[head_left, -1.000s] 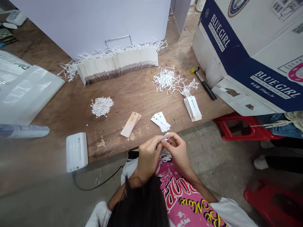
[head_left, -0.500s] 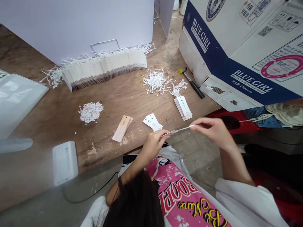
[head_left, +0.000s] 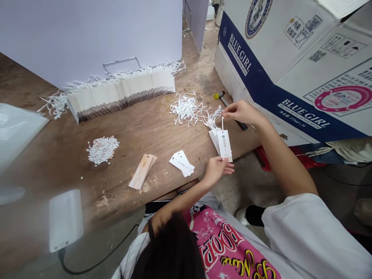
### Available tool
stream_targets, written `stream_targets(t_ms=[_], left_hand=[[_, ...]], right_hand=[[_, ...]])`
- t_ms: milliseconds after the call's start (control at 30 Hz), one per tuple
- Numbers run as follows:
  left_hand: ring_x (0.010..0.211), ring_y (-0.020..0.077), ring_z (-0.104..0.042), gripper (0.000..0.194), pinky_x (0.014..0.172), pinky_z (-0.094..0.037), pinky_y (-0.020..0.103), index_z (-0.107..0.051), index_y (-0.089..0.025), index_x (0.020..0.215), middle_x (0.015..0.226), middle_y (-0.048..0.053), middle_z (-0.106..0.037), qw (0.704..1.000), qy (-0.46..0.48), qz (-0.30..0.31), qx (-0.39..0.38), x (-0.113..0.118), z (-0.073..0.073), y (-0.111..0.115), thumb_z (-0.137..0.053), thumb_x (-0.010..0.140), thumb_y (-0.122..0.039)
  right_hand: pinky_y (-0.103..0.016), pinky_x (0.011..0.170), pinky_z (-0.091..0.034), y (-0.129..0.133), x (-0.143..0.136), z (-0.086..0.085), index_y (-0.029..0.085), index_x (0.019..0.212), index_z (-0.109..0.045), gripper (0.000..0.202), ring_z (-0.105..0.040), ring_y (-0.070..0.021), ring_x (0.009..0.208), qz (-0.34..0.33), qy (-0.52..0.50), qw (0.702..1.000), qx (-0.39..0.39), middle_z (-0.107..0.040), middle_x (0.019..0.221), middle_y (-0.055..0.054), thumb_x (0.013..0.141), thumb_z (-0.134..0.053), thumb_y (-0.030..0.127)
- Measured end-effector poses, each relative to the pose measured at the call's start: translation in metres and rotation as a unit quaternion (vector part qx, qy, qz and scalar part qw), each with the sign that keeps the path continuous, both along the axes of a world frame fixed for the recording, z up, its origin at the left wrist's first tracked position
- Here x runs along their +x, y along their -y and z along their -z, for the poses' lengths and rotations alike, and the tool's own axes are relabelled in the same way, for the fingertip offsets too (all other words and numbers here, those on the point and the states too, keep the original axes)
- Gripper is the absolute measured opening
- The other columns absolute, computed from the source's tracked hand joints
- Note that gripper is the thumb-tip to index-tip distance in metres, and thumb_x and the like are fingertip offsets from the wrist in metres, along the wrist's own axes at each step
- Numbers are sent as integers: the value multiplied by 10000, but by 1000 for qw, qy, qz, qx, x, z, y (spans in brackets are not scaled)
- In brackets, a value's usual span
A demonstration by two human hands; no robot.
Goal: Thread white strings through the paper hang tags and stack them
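Note:
My right hand (head_left: 244,112) pinches the white string of a hang tag (head_left: 224,142). The tag hangs upright, print facing up, over a stack of strung tags (head_left: 214,140) near the table's right edge. At its lower end my left hand (head_left: 217,169) grips the tag between thumb and fingers. Left of that hand lie a few loose white tags (head_left: 182,162), fanned out. Farther left is a small pile of tan cards (head_left: 142,171). Loose white strings (head_left: 186,108) lie in a tangle behind the stack.
A long row of strung tags (head_left: 122,91) stands against a white panel (head_left: 93,35). Small white bits (head_left: 103,150) are heaped at left. A hammer (head_left: 219,95) lies partly behind my right hand, beside a large carton (head_left: 279,81). A white device (head_left: 66,221) with a cable sits at the front left.
Both hands have moved from the table's front edge to the strung stack, carrying the tag. The tag, edge-on before, now faces up, with its string raised by my right hand.

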State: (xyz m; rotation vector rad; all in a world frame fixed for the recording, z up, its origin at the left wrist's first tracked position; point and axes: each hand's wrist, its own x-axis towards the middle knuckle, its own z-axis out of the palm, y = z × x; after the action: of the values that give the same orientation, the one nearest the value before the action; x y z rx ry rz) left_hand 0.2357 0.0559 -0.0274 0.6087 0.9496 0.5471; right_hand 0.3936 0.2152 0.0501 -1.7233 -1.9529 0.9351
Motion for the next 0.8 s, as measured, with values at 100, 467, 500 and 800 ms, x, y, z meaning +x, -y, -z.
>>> stream_targets(t_ms=[100,467,500,800], left_hand=[[600,129,-682,327,584,-561,234,-622,-74,857,851,161,-736,999,3,1,-32,9,0,-8,-524,912,-380],[460,100,-609,319,474,-472,203,-651,-96,735,633,75,-694,983,52,116,-130,4,-10,5,-538,892,-348],[439,98,-593,308,451,-449,200,-663,-98,746,627,68,-694,979,59,155,-122,-3,-12,10,-552,879,-353],[744,162,-657,284,748,-492,287,-692,-223,1030,854,33,-737,882,-380,-22,279,-167,-31,29,-460,924,-349]], right_hand=[[-255,539,-409,-19,-6,17,137,665,-727,93,-574,-137,555,-11,7,1000,-16,-686,591,-19,697,-695,219],[-354,773,-506,-34,-15,40,147,833,-748,118,-678,-249,851,-77,108,991,17,-740,870,-78,766,-667,202],[-399,849,-497,-30,-17,37,157,916,-741,166,-657,-279,967,-83,118,987,65,-721,1001,-97,775,-675,215],[-492,945,-500,106,-100,33,208,1170,-626,296,-593,-279,1115,-217,19,955,201,-654,1156,-123,876,-588,220]])
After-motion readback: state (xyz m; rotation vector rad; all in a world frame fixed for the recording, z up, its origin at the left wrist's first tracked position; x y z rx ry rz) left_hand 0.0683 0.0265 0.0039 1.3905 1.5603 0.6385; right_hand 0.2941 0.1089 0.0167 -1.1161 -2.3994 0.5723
